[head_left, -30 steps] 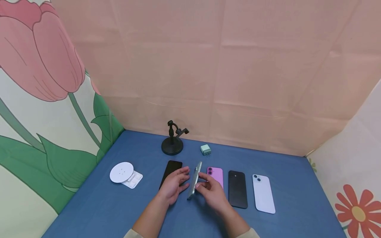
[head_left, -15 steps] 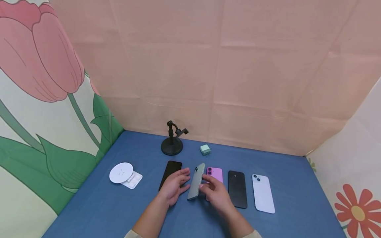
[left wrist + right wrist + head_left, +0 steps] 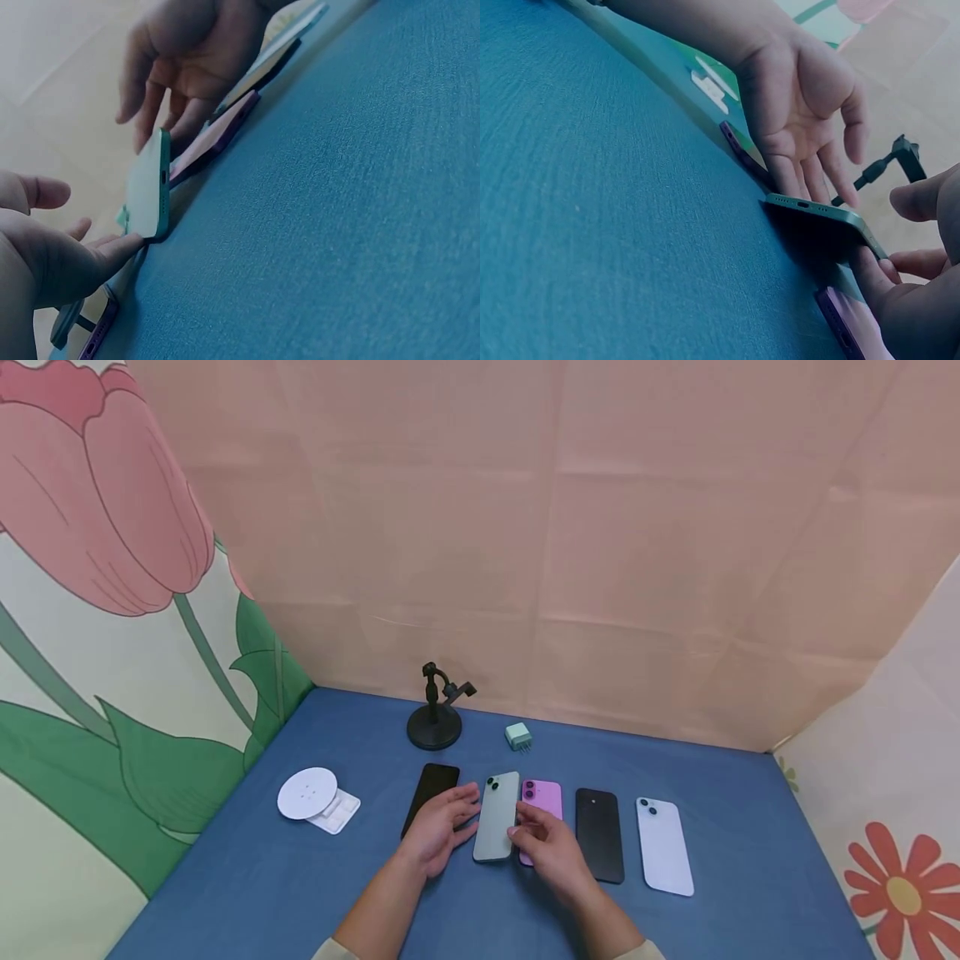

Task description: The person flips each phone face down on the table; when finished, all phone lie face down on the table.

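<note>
A pale green phone [image 3: 497, 817], camera side up, stands tilted between the two hands, its right side raised off the blue table. Along that raised edge the right hand [image 3: 551, 852] supports it with its fingertips; the right wrist view shows fingers [image 3: 864, 266] reaching beneath. At the lower left edge the left hand [image 3: 435, 828] is spread, palm turned toward the phone, one fingertip right at the phone's bottom corner in the left wrist view. Partly covered by the left hand is a dark phone [image 3: 435, 779]. A pink phone [image 3: 546, 797] lies partly under the right hand.
Farther right lie a black phone [image 3: 598, 835] and a white phone [image 3: 663, 847]. A black stand [image 3: 433, 727] on a round base and a mint charger plug [image 3: 517, 736] are at the back. To the left, a white disc [image 3: 307, 793] overlaps a white rectangular piece [image 3: 337, 812].
The green phone has tipped from nearly upright on its edge toward the right, so its back now faces up. The right hand has moved slightly right with it; the left hand stays in place.
</note>
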{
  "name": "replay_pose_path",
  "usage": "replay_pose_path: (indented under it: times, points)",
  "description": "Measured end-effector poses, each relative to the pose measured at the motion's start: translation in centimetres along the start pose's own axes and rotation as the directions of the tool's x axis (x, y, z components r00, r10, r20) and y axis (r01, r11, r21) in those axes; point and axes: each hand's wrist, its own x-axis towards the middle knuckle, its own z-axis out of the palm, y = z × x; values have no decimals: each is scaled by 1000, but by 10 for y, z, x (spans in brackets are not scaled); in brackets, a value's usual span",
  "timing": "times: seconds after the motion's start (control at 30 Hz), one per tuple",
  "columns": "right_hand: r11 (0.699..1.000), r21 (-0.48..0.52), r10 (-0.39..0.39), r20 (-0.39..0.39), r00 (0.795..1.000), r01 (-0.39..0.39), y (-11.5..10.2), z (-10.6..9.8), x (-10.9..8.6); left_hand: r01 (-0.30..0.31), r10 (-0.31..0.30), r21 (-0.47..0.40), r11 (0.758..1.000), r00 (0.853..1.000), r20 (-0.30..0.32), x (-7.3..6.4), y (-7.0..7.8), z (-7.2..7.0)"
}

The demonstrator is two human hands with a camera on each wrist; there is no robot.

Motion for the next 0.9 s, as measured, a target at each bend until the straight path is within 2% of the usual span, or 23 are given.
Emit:
replay_pose_path:
  times: [0.5,0.9]
  points:
    - [999,-44,3,-7,1000,-4,1,0,1,-18,19,38,999,1000,-19,-2,4,-4]
    - [996,-83,-16,55,998,20,5,1,4,-22,23,74,997,1000,-9,-1,8,-9]
